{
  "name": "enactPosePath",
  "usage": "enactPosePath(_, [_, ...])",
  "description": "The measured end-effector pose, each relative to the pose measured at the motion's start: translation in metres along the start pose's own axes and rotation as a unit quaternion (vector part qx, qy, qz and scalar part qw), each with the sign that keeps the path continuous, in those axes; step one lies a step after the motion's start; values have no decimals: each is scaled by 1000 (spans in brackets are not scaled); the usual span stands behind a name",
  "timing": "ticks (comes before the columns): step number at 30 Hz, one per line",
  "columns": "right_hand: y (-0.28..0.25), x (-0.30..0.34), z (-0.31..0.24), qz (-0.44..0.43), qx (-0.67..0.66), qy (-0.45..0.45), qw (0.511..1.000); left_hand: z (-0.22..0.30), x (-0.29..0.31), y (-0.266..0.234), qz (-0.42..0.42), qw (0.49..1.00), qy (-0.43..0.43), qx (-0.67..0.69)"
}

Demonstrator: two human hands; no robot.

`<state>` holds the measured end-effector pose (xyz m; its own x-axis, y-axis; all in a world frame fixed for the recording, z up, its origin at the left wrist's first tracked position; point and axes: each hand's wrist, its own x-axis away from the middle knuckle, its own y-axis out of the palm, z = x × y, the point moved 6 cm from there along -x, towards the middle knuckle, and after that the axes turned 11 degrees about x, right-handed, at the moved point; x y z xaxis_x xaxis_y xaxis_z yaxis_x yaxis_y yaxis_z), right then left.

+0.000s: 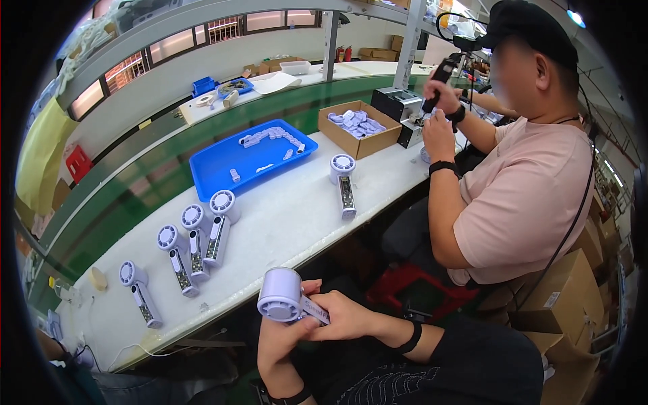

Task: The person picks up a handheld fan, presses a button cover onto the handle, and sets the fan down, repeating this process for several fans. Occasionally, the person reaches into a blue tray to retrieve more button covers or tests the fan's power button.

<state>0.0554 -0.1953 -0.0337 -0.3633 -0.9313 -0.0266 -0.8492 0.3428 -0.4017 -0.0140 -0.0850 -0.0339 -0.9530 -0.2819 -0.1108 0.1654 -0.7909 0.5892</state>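
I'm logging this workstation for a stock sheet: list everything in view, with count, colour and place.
Held fan: one, lilac, in both hands
Standalone fans: five, lilac, on the worktable
Worktable: one, white, ahead
Tray: one, blue, on the worktable
Small parts: several, pale, inside the tray
Open box: one, brown, right of the tray
Lilac parts: uncountable pile, inside the open box
Machine: black and grey, count unclear, by the co-worker
Co-worker: one, pink shirt, right
Tool: one, black, in the co-worker's hand
Cartons: several, brown, lower right
Background clutter: too small to itemise
Left hand: one, under the held fan
Right hand: one, at its handle
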Motion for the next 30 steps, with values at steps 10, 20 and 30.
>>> enactPosePath(10, [0,-3,-14,-55,-47,83,994,-9,3,-10,61,997,-12,36])
enactPosePath(20, [-29,-10,-71,179,-12,-21,984,3,-4,-2,-8,986,96,137])
enactPosePath(30, [-5,-9,-75,161,-24,-113,980,15,11,6,-29,980,144,134])
